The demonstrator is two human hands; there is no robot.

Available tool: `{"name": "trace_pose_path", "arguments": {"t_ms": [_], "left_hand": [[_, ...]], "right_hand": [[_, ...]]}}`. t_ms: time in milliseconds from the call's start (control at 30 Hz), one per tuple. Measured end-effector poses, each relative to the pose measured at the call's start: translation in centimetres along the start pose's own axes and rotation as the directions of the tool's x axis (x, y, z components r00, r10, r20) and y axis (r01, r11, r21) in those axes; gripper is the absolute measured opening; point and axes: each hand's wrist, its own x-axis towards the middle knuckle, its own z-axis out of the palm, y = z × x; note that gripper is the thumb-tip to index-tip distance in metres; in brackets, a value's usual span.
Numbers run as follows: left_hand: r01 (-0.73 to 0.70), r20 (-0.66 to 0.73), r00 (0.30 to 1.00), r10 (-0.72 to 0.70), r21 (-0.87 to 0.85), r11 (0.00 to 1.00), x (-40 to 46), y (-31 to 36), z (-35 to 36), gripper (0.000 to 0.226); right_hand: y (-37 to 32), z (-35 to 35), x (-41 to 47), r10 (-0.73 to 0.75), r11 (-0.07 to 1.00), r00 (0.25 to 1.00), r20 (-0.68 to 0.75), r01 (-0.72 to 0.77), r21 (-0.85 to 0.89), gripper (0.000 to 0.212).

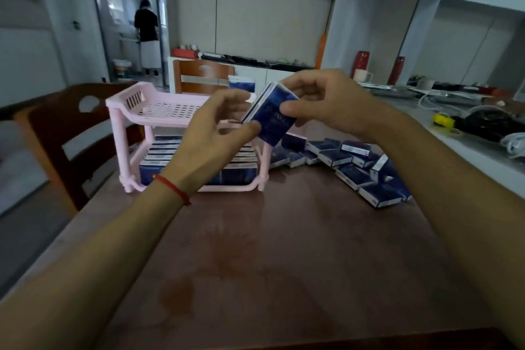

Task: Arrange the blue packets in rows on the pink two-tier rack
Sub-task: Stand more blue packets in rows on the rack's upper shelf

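Packet held in both hands above the table

Table (284,250) of dark wood spreads beneath both forearms. Left hand (210,136) and right hand (321,99) pinch one blue packet (274,119) between curled fingers (250,126), lifted and tilted. Below and right of the fingers, loose blue packets (355,162) lie heaped on the table. Behind and below the left fingers stands the pink rack (136,111), lower tier filled with packets in rows (164,150).

Both hands — left hand (211,133) and right hand (318,99) — hold one blue packet (271,116) above the pink rack (136,111).
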Motion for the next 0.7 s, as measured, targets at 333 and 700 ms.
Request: {"name": "trace_pose_path", "arguments": {"t_ms": [333, 700], "left_hand": [[-0.105, 0.174, 0.985, -0.014, 0.655, 0.749, 5.2, -0.8, -3.2, 0.062], [-0.093, 0.197, 0.98, -0.039, 0.615, 0.783, 8.8, -0.9, -2.6, 0.047]], "right_hand": [[0.6, -0.6, 4.1, 0.035, 0.999, 0.999, -0.027, -0.036, -0.026, 0.034], [1.9, -2.3, 3.4, 0.04, 0.998, 0.997, -0.065, -0.037, 0.041, 0.026]]}}
